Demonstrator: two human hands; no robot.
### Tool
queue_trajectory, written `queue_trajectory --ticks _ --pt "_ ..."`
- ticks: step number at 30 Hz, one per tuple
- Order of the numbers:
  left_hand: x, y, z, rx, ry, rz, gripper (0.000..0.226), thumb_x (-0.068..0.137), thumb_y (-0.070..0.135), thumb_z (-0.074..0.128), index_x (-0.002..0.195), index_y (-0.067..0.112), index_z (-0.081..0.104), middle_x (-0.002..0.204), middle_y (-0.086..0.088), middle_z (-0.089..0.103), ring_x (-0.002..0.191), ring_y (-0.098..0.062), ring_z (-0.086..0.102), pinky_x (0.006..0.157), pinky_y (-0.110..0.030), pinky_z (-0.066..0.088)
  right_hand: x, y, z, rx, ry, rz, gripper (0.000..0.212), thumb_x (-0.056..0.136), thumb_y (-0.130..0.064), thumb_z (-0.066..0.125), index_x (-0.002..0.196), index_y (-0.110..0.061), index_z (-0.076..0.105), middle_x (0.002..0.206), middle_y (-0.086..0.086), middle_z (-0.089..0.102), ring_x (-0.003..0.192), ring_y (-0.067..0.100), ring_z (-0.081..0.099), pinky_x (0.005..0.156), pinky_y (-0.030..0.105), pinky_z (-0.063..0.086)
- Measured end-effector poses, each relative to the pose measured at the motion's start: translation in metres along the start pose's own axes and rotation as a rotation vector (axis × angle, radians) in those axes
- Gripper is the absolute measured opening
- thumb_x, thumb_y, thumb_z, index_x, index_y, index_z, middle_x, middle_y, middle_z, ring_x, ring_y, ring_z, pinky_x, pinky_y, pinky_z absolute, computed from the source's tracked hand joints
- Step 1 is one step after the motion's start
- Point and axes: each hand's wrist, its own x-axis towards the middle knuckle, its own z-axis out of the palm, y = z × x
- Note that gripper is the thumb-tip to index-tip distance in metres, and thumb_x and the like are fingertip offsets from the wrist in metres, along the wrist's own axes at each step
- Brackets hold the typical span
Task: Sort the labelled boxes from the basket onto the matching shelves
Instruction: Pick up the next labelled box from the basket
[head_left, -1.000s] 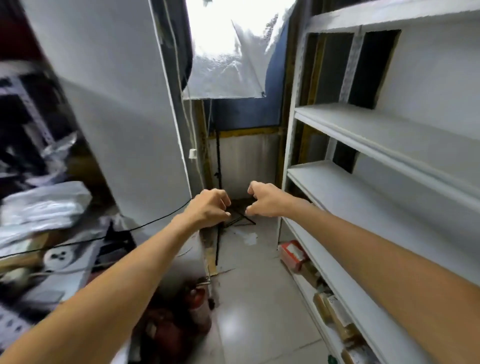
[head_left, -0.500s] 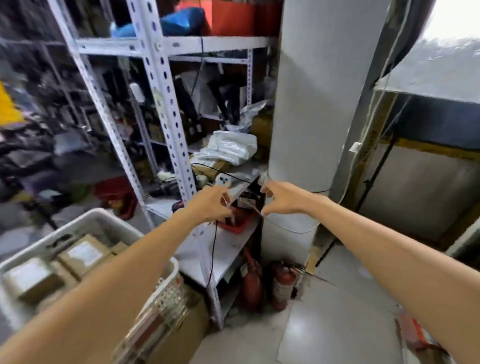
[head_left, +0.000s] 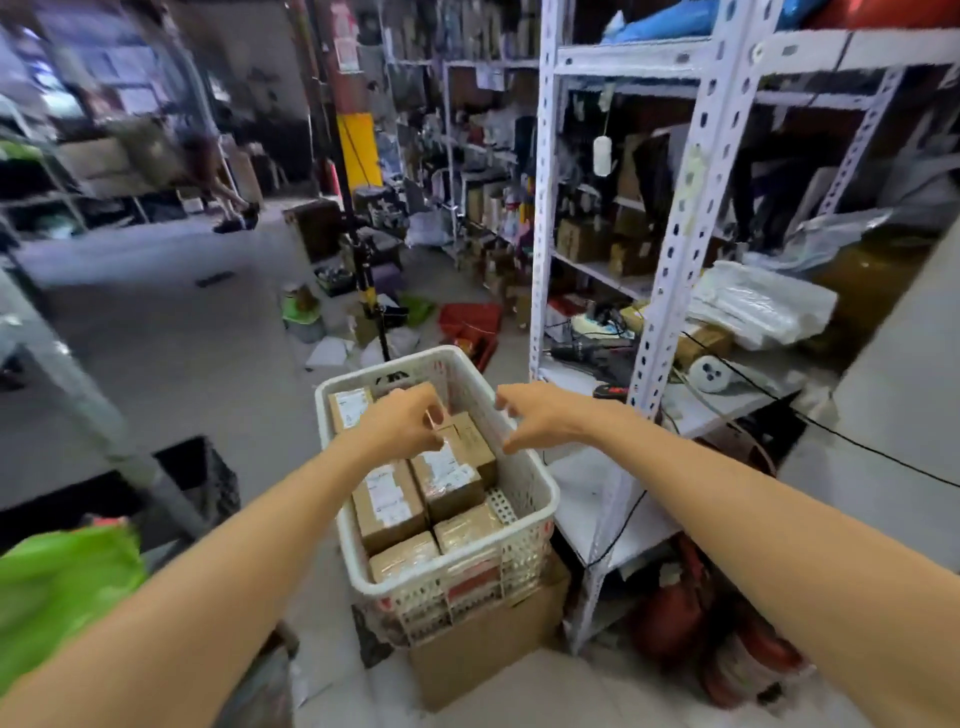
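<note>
Head view, progress: we judge the sorting well short of done, with no box lifted out yet.
Basket (head_left: 498, 582): below both hands, on a carton (head_left: 483, 649). It holds at least six boxes (head_left: 389, 499), packed close.
Left hand (head_left: 400, 423): fingers curled over a box (head_left: 467, 441). We cannot tell grip from touch.
Right hand (head_left: 545, 415): fingers spread and bent, holding nothing, above the rim.
Rack (head_left: 670, 260): beyond the right hand, cluttered.

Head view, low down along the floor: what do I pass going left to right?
green bag → black crate → white basket holding the labelled boxes → red fire extinguishers under the rack. The hands overlap the basket, so they are left out.
</note>
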Motion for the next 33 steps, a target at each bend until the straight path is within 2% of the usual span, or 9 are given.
queue_trajectory --ticks 4,7,11,15,20,24,28,30,33 --pt "0.003 -0.056 -0.009 -0.023 -0.01 -0.098 0.031 0.077 0.027 0.074 0.105 0.017 0.064 0.103 0.001 0.067 0.094 -0.018 0.062 0.082 -0.036 0.053 0.051 -0.032 0.005 -0.009 -0.043 -0.074 0.062 0.086 -0.024 0.069 0.139 -0.009 0.041 0.139 0.007 0.047 0.125 0.024 0.046 0.091 0.027 0.038" --pt "0.017 -0.091 -0.013 -0.028 -0.019 -0.136 0.029 0.08 0.024 0.072 0.106 0.015 0.062 0.104 0.0 0.066 0.097 -0.018 0.061 0.081 -0.034 0.052 0.093 -0.047 0.006 -0.037 -0.087 -0.087 0.066 0.084 -0.027 0.071 0.14 -0.009 0.04 0.141 0.008 0.046 0.125 0.024 0.046 0.09 0.028 0.039" --pt "0.041 -0.135 -0.016 -0.037 -0.025 -0.181 0.026 0.081 0.026 0.071 0.104 0.018 0.062 0.104 0.001 0.064 0.094 -0.018 0.06 0.083 -0.037 0.053 0.154 -0.065 -0.001 -0.087 -0.101 -0.111 0.06 0.084 -0.029 0.071 0.133 -0.008 0.044 0.136 0.009 0.05 0.119 0.024 0.049 0.08 0.028 0.037" --pt "0.058 -0.172 -0.016 -0.047 -0.055 -0.231 0.028 0.08 0.031 0.071 0.104 0.02 0.062 0.104 0.002 0.064 0.094 -0.019 0.061 0.085 -0.039 0.053 0.2 -0.093 -0.003 -0.064 -0.097 -0.14 0.063 0.083 -0.03 0.072 0.136 -0.007 0.047 0.132 0.009 0.054 0.117 0.024 0.053 0.089 0.031 0.045" --pt "0.079 -0.208 -0.017 -0.08 -0.055 -0.286 0.033 0.077 0.034 0.073 0.105 0.021 0.062 0.105 0.001 0.065 0.093 -0.018 0.062 0.08 -0.036 0.054 0.239 -0.117 0.001 -0.086 -0.163 -0.197 0.055 0.085 -0.025 0.071 0.133 -0.011 0.049 0.13 0.005 0.056 0.118 0.022 0.053 0.089 0.028 0.042" --pt "0.095 -0.229 -0.018 -0.1 -0.042 -0.336 0.032 0.078 0.03 0.069 0.106 0.019 0.063 0.104 -0.002 0.066 0.091 -0.02 0.063 0.083 -0.04 0.055 0.273 -0.118 0.006 -0.119 -0.216 -0.222 0.064 0.081 -0.027 0.073 0.138 -0.015 0.045 0.136 0.004 0.053 0.121 0.023 0.051 0.093 0.031 0.042" --pt "0.107 -0.247 -0.011 -0.117 -0.059 -0.398 0.035 0.08 0.031 0.07 0.111 0.016 0.062 0.107 -0.003 0.067 0.095 -0.022 0.063 0.084 -0.039 0.055 0.315 -0.111 0.013 -0.144 -0.223 -0.244 0.065 0.08 -0.03 0.072 0.137 -0.017 0.046 0.132 0.001 0.054 0.117 0.022 0.052 0.094 0.035 0.046" --pt "0.116 -0.256 -0.008 -0.12 -0.06 -0.424 0.036 0.081 0.033 0.07 0.112 0.016 0.061 0.108 -0.003 0.066 0.094 -0.022 0.063 0.077 -0.036 0.055 0.336 -0.108 0.018 -0.168 -0.236 -0.254 0.065 0.08 -0.032 0.071 0.137 -0.013 0.045 0.132 0.005 0.054 0.115 0.024 0.053 0.093 0.037 0.047" --pt "0.133 -0.262 -0.005 -0.13 -0.081 -0.456 0.032 0.082 0.03 0.069 0.11 0.016 0.062 0.108 -0.003 0.066 0.092 -0.022 0.063 0.077 -0.035 0.055 0.368 -0.108 0.023 -0.182 -0.269 -0.269 0.057 0.079 -0.035 0.071 0.126 -0.011 0.05 0.122 0.005 0.057 0.1 0.021 0.054 0.081 0.036 0.048"
